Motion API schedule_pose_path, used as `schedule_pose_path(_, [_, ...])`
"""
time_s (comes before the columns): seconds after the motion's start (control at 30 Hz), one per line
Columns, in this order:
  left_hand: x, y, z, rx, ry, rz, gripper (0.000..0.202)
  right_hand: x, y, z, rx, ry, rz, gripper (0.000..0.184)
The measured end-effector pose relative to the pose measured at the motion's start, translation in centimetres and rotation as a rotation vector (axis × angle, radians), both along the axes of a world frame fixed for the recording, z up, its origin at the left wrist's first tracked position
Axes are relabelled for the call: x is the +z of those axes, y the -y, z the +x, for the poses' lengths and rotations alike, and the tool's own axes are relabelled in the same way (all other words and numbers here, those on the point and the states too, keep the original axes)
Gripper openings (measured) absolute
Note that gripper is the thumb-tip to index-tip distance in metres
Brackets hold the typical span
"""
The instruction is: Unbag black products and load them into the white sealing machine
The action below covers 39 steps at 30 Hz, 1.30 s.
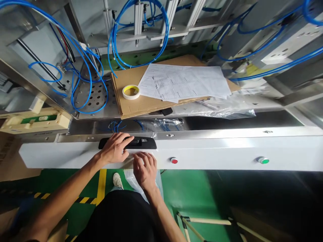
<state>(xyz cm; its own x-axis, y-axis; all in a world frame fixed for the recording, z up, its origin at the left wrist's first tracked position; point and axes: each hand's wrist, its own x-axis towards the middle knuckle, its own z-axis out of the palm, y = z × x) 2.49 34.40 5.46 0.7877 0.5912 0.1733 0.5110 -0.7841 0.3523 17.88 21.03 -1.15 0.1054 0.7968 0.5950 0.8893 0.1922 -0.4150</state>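
A long black plastic switch panel [147,143] with a recessed middle lies along the back of the white ledge. My left hand [114,148] covers its left half, with fingers wrapped over it and the index finger reaching along the recess. Just below and to the right, my right hand [145,169] is at the ledge's front, fingers curled in; what they hold, if anything, is hidden. Clear plastic film [130,178] hangs under the ledge, behind my right wrist.
A red button [174,160] and a green button [263,160] sit on the white ledge [214,153]. Behind it, cardboard [118,90] carries a tape roll [131,96] and printed sheets [186,80]. Blue hoses [113,37] loop above. A cream fixture [60,121] stands left.
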Motion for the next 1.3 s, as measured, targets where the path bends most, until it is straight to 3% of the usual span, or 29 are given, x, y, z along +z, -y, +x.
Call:
schedule_pose_path(0.23, [0.9, -0.1, -0.4, 0.015, 0.005, -0.049, 0.056, 2.1, -0.4, 0.6, 0.025, 0.047, 0.013, 0.021])
schedule_pose_path(0.3, [1.7, 0.2, -1.3, 0.027, 0.044, -0.042, 0.052, 2.7, -0.7, 0.6, 0.025, 0.069, 0.020, 0.022])
schedule_pose_path(0.43, [2.8, 1.7, -4.5, 0.002, 0.090, -0.035, 0.065, 3.9, -1.5, 0.7, 0.016, 0.098, 0.042, 0.021])
schedule_pose_path(0.6, [2.0, 3.2, -7.6, 0.120, 0.137, -0.021, 0.017, 4.6, -3.0, 1.1, 0.011, 0.121, 0.043, 0.011])
schedule_pose_path(0.77, [0.9, 2.4, -7.6, 0.235, 0.257, -0.068, 0.014, 5.2, -5.1, 1.8, 0.130, 0.137, -0.054, 0.012])
schedule_pose_path(0.87, [0.3, 2.1, -7.0, 0.297, 0.285, 0.024, 0.012, 5.5, -6.5, 2.3, 0.191, 0.186, -0.117, 0.009])
schedule_pose_path(1.03, [-0.5, 4.6, -5.5, 0.526, 0.284, 0.419, 0.026, 5.6, -8.2, 3.1, 0.242, 0.248, -0.204, 0.006])
schedule_pose_path(1.13, [-1.1, 6.1, -4.4, 0.310, 0.187, 0.471, 0.032, 5.5, -8.6, 3.3, 0.261, 0.254, -0.256, 0.007])
schedule_pose_path(1.2, [-1.5, 5.9, -3.7, 0.176, 0.056, 0.442, 0.037, 5.4, -8.8, 3.3, 0.259, 0.254, -0.276, 0.005])
schedule_pose_path(1.3, [-2.2, 3.9, -3.3, 0.157, -0.103, 0.414, 0.046, 5.4, -9.0, 3.3, 0.244, 0.247, -0.313, 0.015])
